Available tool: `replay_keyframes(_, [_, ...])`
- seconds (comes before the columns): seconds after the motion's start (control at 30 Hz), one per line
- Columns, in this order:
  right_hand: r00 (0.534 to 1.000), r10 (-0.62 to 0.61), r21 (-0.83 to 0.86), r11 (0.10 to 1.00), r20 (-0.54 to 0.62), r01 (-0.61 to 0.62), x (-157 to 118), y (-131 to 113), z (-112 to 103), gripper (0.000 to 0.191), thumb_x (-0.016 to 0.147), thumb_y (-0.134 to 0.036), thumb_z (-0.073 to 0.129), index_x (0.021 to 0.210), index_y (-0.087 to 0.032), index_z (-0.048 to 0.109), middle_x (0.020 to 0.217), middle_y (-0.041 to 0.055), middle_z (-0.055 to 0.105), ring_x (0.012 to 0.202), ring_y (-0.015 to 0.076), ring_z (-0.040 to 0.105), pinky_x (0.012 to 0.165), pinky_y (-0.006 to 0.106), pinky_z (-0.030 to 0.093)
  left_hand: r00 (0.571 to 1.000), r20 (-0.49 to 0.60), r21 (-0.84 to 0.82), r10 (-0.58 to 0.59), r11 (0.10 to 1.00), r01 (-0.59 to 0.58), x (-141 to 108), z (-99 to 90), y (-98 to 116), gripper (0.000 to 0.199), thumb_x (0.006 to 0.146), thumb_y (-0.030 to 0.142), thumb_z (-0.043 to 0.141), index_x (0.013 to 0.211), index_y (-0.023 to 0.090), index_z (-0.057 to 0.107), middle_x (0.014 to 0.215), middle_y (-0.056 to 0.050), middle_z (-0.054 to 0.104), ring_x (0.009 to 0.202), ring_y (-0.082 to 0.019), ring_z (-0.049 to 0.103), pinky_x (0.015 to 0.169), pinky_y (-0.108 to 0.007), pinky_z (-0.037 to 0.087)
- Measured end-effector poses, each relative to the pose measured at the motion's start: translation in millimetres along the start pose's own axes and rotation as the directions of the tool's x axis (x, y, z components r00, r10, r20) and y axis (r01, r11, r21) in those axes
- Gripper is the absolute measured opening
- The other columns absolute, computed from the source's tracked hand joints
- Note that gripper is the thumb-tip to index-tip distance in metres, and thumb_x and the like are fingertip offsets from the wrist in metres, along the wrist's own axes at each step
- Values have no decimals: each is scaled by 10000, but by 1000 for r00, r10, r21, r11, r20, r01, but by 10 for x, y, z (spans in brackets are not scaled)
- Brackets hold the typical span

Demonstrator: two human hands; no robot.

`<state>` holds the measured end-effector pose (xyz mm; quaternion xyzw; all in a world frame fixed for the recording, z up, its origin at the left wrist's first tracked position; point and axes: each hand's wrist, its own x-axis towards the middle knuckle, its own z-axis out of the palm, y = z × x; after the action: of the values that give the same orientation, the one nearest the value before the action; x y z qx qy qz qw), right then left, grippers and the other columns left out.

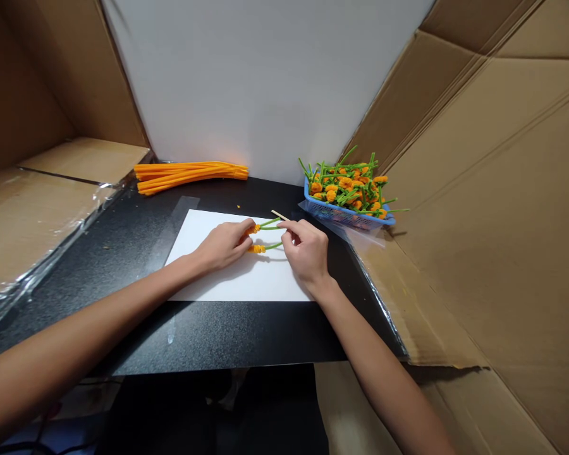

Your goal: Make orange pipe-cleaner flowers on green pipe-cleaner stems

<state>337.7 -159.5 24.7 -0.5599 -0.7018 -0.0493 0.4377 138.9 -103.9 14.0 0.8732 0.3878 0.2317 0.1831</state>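
Note:
My left hand (225, 245) is closed around orange coiled pipe cleaner (256, 249) over a white sheet (237, 287). Two bits of orange coil show past its fingertips. Green pipe cleaner stems (271, 225) run from the coils to the right. Across from it, my right hand (307, 249) is closed in a pinch at the ends of the green stems. A thin pale wooden stick (279, 215) pokes out to the upper left from its fingers. The fingers hide exactly how stick and stems are gripped.
Orange pipe cleaners (189, 175) lie bundled at the back left of the black table (208, 338). At the back right, a blue basket (355, 215) holds many orange pieces with green stems, some sticking out over its rim. Cardboard walls (493, 208) flank both sides.

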Motion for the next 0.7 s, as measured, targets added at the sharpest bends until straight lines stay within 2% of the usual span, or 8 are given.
replay_keyframes(0.2, [997, -23, 106, 994, 69, 15, 13, 19, -5, 272, 883, -128, 499, 984, -195, 743, 831, 37, 700, 667, 152, 594, 680, 278, 470, 993, 61, -48, 97, 994, -94, 0, -2, -5, 242, 902, 242, 410, 1061, 189, 584, 882, -67, 685, 711, -199, 588, 679, -302, 400])
replay_keyframes(0.3, [996, 10, 147, 989, 84, -22, 11, 32, 1, 218, 918, -196, 533, 1058, -191, 700, 840, 37, 707, 678, 157, 613, 696, 283, 491, 990, 70, -78, 120, 990, -115, -2, -3, -3, 233, 908, 236, 409, 1060, 188, 578, 893, -65, 679, 727, -194, 584, 697, -305, 407])
replay_keyframes(0.5, [992, -10, 194, 981, 128, -16, 21, 55, -4, 153, 916, -193, 547, 899, -191, 698, 852, 42, 723, 745, 170, 654, 710, 279, 499, 983, 88, -136, 161, 980, -149, -1, 5, 13, 204, 936, 242, 383, 986, 180, 571, 837, -51, 637, 716, -179, 555, 692, -301, 396])
replay_keyframes(0.7, [991, 63, 202, 975, 122, -87, 20, 67, 7, 138, 882, -183, 585, 861, -183, 721, 778, 29, 728, 635, 154, 636, 639, 267, 487, 993, 41, -174, 109, 980, -100, -7, 40, -1, 254, 979, 308, 371, 1024, 176, 584, 888, -70, 663, 746, -185, 573, 692, -300, 396])
